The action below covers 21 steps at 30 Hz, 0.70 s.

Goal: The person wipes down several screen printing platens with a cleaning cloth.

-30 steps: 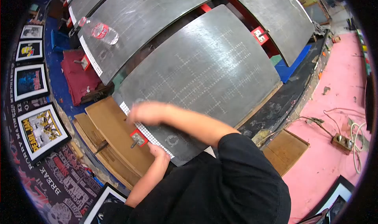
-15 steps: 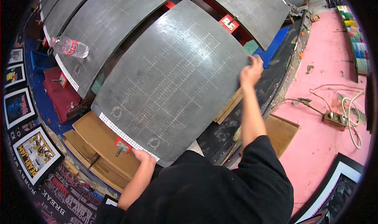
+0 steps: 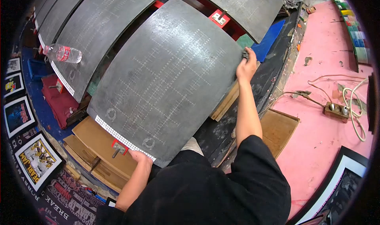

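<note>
Board attended at two edges, left fingers out of sight

The undersides of the grey board [image 3: 170, 74] could not be inspected. The left hand's [image 3: 139, 156] fingers were hidden beneath its edge, so their spread, and any grip, could not be told. The dark wad [image 3: 246, 55] in the right hand [image 3: 246, 68] was too small and partly covered to identify. The lens's dark rim cut off the outermost surroundings.

Taking the board's middle as the clock centre, the left hand lay at nearly 7 o'clock, against the edge just beside a red clamp [image 3: 119, 147], its forearm rising from the lower left. The right hand stood at 3 o'clock by the far edge, arm stretched out, fingers bent and closed around the wad, with only a narrow opening filled by it.

The board lay broad and flat in front of the person, between the neighbouring board [image 3: 107, 23] on its 10 o'clock side and a blue sheet [image 3: 270, 41] toward 2 o'clock. Its surface was grey, scuffed and glossy near the top, marked with pale crosses and dotted lines. Ring marks showed at 8 and between 6 and 7 o'clock, near a white gridded strip [image 3: 122, 138]. A clear bottle [image 3: 67, 54] lay on the neighbouring board.
</note>
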Each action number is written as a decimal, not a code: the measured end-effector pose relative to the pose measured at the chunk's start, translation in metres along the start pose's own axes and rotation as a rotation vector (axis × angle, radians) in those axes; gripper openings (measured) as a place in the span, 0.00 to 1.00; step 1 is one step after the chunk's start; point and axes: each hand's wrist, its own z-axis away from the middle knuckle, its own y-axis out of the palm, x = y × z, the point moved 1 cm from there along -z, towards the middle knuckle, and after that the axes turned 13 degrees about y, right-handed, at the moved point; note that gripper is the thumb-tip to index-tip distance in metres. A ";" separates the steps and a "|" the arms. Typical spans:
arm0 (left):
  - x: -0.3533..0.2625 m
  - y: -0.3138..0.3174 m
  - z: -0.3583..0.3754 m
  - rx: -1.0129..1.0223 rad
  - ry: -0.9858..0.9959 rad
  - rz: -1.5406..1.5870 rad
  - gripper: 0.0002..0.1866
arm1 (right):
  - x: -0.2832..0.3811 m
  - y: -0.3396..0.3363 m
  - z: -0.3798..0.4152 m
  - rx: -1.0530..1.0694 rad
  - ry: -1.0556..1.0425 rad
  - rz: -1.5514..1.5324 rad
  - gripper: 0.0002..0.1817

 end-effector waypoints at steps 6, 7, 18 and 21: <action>-0.006 0.015 0.011 0.012 0.013 0.013 0.38 | 0.172 0.046 0.210 1.273 -0.517 -0.581 0.23; -0.005 0.011 0.008 0.009 0.021 0.009 0.38 | 0.220 0.019 0.247 1.696 -0.436 -0.674 0.25; 0.001 -0.024 -0.003 0.114 -0.080 0.083 0.36 | 0.027 0.008 0.026 0.145 0.130 -0.073 0.24; -0.007 -0.035 0.011 0.153 -0.215 0.181 0.33 | 0.046 0.005 0.056 0.391 -0.163 -0.018 0.20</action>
